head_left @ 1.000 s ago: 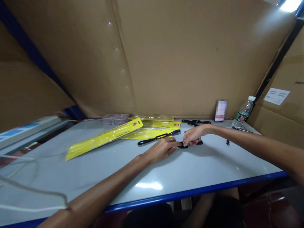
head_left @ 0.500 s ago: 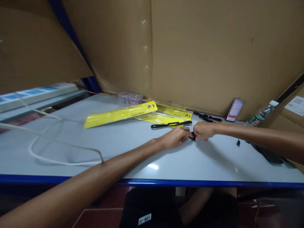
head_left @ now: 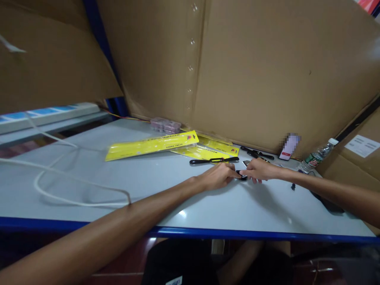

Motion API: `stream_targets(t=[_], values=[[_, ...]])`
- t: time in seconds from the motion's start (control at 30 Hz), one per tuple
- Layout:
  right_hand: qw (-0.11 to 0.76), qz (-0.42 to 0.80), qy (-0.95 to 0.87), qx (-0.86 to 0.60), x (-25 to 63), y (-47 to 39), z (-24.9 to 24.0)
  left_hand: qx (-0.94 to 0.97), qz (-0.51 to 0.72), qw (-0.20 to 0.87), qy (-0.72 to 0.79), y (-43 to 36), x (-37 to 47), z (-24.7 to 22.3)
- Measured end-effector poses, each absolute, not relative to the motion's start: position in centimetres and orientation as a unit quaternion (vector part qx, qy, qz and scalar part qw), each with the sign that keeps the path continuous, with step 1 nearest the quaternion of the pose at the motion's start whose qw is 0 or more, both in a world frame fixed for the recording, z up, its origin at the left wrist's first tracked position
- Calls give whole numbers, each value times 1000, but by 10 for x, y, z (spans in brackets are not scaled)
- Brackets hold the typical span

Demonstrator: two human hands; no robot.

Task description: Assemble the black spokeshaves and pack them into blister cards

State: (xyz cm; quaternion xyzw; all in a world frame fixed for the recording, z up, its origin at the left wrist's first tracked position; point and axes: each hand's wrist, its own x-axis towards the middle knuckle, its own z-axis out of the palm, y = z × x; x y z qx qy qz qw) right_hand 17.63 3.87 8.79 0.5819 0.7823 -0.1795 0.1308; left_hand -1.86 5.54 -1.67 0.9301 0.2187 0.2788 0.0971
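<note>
The small black piece point(head_left: 243, 177) seems light and stiff — best held by its edges. Left hand point(head_left: 221, 176) pinches it; right hand point(head_left: 261, 170) touches it — whether gripping, I cannot tell.

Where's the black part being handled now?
The black part is right of centre in the head view, between the left hand and right hand, closer than the yellow packages.

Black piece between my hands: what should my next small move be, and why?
Probably steady the black piece with your left hand: fingers of both hands are at it, so a push from your right hand could shift it.
</note>
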Motion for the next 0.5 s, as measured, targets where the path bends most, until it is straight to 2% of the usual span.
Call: stream_targets(t=[0.13,0.27,0.5], values=[[114,-219,728,639,177,47,70,928,286,102,216,56,-18,-19],[114,-249,721,637,175,51,67,928,285,107,217,57,-19,-19],[111,-198,765,602,174,37,73,925,286,106,226,58,-17,-19]])
